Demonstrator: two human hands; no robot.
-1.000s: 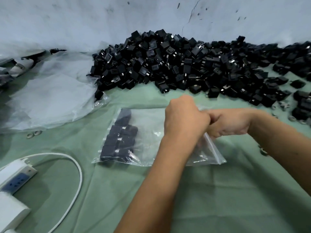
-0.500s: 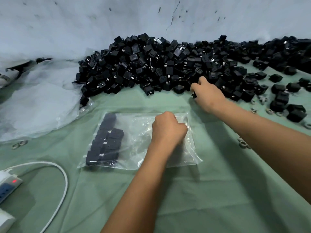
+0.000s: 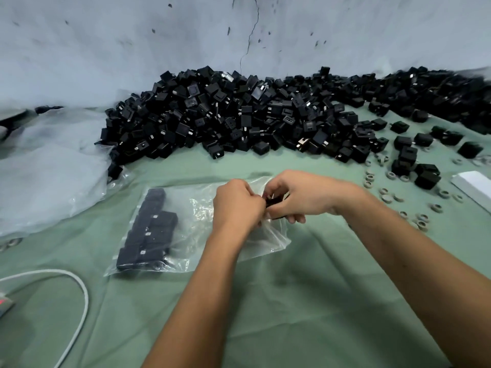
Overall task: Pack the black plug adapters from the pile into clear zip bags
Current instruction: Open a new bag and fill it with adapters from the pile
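Adapter (image 3: 273,202) is pinched in the right hand (image 3: 303,199) at the zip bag (image 3: 196,208) mouth, which is gripped and held apart by the left hand (image 3: 236,205) so it can be slipped in beside those already packed.

black plug adapters (image 3: 239,115), clear zip bag (image 3: 196,208), green cloth (image 3: 305,301)

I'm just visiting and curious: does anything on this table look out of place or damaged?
Mostly the small grey rings scattered loose on the green cloth at right; they don't match the black adapters in the pile. The wall behind has a thin crack. Nothing else stands out.
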